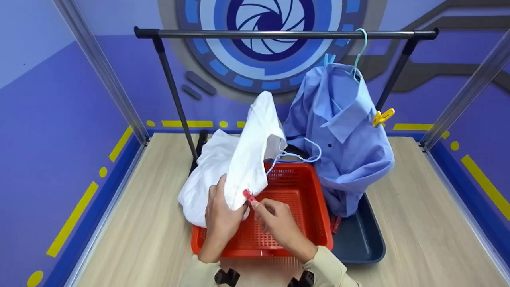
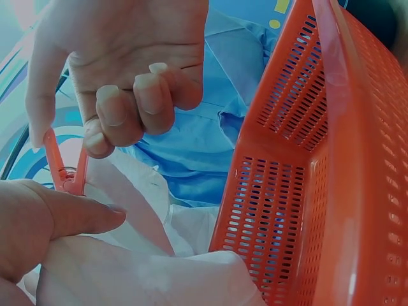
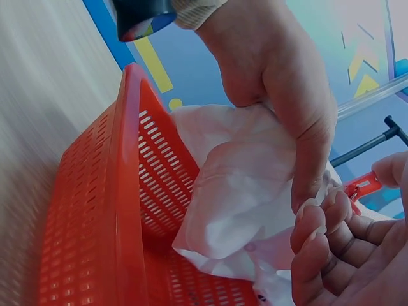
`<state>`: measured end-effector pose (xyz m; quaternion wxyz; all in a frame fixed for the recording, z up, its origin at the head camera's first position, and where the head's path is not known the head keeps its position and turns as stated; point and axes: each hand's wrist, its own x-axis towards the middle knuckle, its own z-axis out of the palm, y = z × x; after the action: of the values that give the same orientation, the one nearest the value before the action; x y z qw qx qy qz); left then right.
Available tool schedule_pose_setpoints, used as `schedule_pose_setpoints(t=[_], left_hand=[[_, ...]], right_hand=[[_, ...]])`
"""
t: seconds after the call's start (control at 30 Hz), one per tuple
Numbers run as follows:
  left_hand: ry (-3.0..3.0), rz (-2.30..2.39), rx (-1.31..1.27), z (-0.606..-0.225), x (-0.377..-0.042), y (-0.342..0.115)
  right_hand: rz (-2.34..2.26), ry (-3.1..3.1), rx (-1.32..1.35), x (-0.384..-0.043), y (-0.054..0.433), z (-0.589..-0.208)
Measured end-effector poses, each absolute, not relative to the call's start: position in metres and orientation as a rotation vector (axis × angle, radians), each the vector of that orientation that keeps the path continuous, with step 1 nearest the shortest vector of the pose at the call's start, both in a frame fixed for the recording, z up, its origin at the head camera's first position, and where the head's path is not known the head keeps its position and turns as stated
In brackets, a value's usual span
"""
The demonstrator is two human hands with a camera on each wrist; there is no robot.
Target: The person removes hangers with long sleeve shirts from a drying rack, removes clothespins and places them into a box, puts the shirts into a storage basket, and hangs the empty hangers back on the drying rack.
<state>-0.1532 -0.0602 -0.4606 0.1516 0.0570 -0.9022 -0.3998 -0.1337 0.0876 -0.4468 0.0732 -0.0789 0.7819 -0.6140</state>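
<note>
A white shirt (image 1: 251, 155) is bunched over the left side of the red basket, with a light blue hanger (image 1: 314, 153) protruding from its collar opening. My left hand (image 1: 224, 213) grips the shirt near its lower edge, thumb on the cloth. Between the thumb and fingers of my right hand (image 1: 279, 219) is a red clothespin (image 1: 249, 195), its front end at the shirt's edge. The left wrist view shows the clothespin (image 2: 69, 182) with its handles pinched. In the right wrist view the left hand (image 3: 293, 89) holds the fabric; its fingers behind the cloth are hidden.
Under both hands stands the perforated red basket (image 1: 324, 223). A dark tray (image 1: 368, 239) sits to its right. A blue shirt (image 1: 346, 131) hangs by a green hanger (image 1: 363, 48) from a black rack bar (image 1: 255, 34), with a yellow clothespin (image 1: 383, 117) at its shoulder.
</note>
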Motion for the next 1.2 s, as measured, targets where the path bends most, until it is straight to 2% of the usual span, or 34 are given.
schedule_pose_setpoints(t=[0.17, 0.5, 1.2], left_hand=[[-2.572, -1.146, 0.157, -0.461, -0.153, -0.06], [-2.58, -1.164, 0.168, -0.462, -0.153, -0.06], [-2.587, -1.16, 0.186, -0.462, -0.154, -0.059]], right_hand=[[-1.87, 2.346, -0.258, -0.125, 0.087, -0.429], [-1.87, 2.342, -0.267, -0.134, 0.093, -0.455], [-1.893, 2.293, -0.336, -0.132, 0.102, -0.455]])
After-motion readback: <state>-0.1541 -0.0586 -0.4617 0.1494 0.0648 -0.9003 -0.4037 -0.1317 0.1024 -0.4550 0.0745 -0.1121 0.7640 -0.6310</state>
